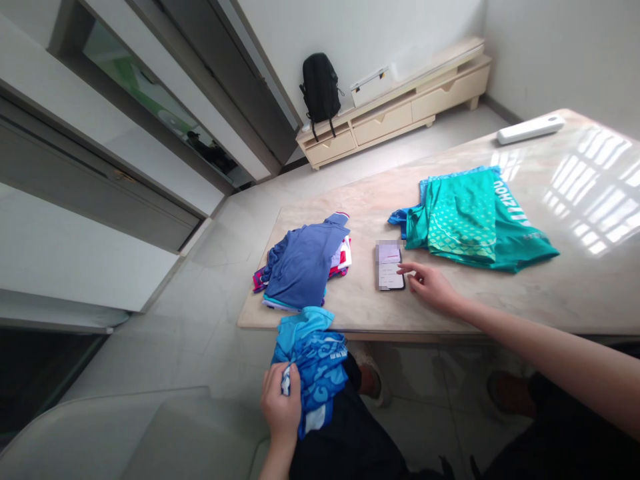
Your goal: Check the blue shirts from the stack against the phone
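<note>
Bunched blue patterned fabric, which looks like a jersey [320, 367], hangs from my left hand [281, 400], whose fingers are closed on it over my lap, just off the table's front edge. My right hand [425, 283] rests over the table with its index finger stretched onto the screen of a smartphone [390, 267]; it holds nothing. Left of the phone lies a stack of folded clothes topped by a slate-blue shirt [307, 257]. A green folded jersey [463, 217] with white lettering lies beyond my right hand, partly over a blue garment [399, 217].
The marble-patterned table [565, 293] bears a long white object [531, 129] near its far edge. Behind it, a black backpack [320, 87] and a white box [371, 85] sit on a low wooden cabinet [385, 121]. A pale chair [190, 437] stands at lower left.
</note>
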The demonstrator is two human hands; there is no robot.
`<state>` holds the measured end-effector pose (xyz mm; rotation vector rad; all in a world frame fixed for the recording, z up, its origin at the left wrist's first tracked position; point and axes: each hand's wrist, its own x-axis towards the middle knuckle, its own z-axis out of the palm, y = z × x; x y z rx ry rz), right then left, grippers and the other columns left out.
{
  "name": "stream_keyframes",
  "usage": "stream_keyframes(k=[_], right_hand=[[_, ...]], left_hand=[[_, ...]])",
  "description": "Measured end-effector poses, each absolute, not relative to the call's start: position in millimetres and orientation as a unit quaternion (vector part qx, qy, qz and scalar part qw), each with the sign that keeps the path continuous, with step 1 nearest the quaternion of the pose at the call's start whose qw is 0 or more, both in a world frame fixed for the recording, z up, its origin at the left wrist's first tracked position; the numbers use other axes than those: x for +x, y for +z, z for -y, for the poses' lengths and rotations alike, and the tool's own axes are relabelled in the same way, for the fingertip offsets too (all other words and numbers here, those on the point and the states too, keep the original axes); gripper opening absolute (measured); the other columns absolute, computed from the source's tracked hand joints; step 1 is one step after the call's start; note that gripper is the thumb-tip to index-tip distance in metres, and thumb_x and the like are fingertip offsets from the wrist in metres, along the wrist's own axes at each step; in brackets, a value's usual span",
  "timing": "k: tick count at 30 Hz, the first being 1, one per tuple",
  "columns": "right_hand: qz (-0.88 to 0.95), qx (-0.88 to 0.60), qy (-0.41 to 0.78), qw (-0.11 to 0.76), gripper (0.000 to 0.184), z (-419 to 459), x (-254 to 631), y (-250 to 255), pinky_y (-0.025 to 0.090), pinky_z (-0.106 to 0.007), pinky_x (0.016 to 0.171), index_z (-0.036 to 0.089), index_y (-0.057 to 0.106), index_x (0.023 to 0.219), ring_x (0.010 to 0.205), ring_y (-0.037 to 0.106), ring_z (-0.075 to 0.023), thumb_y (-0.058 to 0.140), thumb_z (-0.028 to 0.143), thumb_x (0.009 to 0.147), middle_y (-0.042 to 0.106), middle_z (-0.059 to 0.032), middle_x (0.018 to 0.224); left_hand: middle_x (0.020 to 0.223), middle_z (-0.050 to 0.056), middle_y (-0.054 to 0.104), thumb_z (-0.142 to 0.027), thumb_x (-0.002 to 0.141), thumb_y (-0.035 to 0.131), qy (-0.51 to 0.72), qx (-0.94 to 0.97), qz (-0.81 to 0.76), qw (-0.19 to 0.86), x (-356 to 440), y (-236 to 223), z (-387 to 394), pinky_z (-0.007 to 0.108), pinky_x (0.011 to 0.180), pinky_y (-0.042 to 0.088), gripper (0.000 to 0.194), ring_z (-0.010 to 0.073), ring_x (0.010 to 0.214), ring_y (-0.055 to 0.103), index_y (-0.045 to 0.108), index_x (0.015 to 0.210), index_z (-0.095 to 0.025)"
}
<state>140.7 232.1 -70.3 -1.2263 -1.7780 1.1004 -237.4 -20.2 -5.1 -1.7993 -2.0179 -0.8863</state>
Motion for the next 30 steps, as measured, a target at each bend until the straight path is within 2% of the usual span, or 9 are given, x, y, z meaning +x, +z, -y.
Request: stream_keyframes(k=[5,10,22,30], right_hand=[[0.686,-0.479,0.418,0.355,0.037,-231.8,140.5,-70.6,0.052,-0.030,0.066,0.022,0.072,0.121,0.070,0.068,-0.0173,0.052,0.019,0.090,0.080,-0.0068,0.112],[0.689,-0.474,0.409,0.366,0.039,-232.8,141.2,-74.6,0.052,-0.030,0.066,0.021,0.071,0.123,0.069,0.067,-0.0160,0.051,0.018,0.090,0.078,-0.0083,0.119],[0.694,-0.468,0.396,0.377,0.041,-234.0,141.1,-79.4,0.052,-0.030,0.067,0.023,0.071,0.125,0.067,0.065,-0.0158,0.053,0.015,0.089,0.077,-0.0062,0.113],[0.695,-0.465,0.397,0.380,0.039,-233.8,141.7,-79.4,0.053,-0.031,0.067,0.024,0.070,0.125,0.066,0.065,-0.0155,0.053,0.017,0.090,0.076,-0.0065,0.117]], left_hand=[[0.088,0.003,0.071,-0.030,0.100,0.060,-0.311,-0.621,0.706,0.140,-237.2,-5.7,19.9,0.032,0.080,0.053,0.013,0.0213,0.082,0.068,0.068,0.093,-0.023],[0.087,0.003,0.070,-0.028,0.101,0.060,-0.301,-0.628,0.703,0.147,-238.6,-6.8,21.4,0.031,0.080,0.053,0.012,0.0202,0.082,0.066,0.067,0.093,-0.022],[0.088,0.003,0.069,-0.026,0.101,0.061,-0.300,-0.638,0.692,0.158,-238.0,-5.9,20.3,0.031,0.080,0.052,0.009,0.0200,0.082,0.066,0.065,0.095,-0.022],[0.088,0.003,0.069,-0.027,0.101,0.060,-0.302,-0.637,0.692,0.156,-238.2,-5.3,20.3,0.032,0.081,0.052,0.010,0.0202,0.081,0.066,0.066,0.095,-0.022]])
